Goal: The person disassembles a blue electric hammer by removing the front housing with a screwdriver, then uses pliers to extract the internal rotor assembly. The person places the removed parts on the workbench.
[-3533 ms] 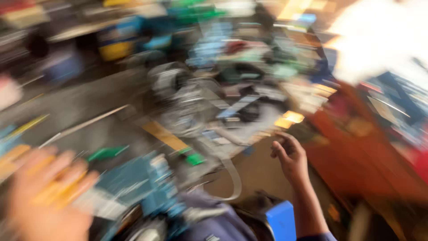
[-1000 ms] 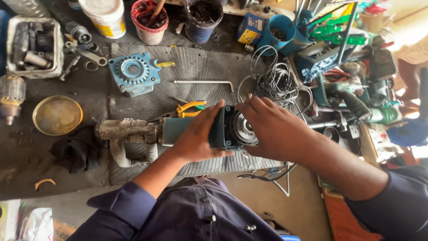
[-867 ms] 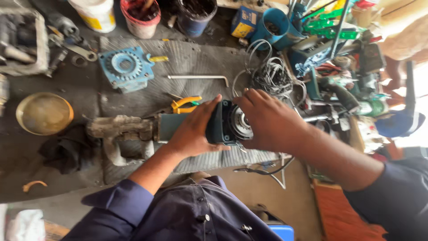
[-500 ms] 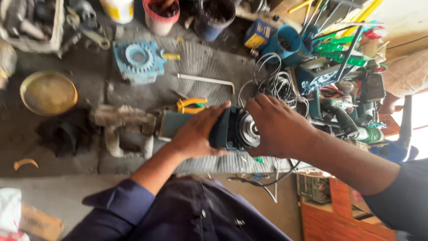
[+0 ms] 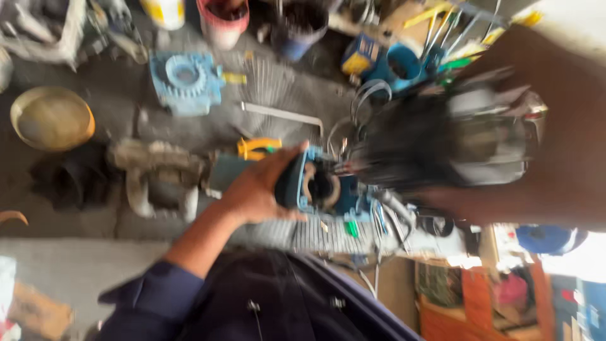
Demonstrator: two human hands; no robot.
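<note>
Grip: my left hand (image 5: 255, 189) clamps the teal tool housing (image 5: 315, 189).
Right hand (image 5: 555, 164): at three o'clock, blurred, wrapped around a dark motor part (image 5: 442, 142).

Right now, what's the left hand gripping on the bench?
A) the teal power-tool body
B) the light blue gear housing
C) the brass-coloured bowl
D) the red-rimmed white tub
A. The left hand wraps the teal power-tool body at its open end, while the brass-coloured bowl, the red-rimmed white tub and the light blue gear housing all lie apart from it, untouched.
</note>
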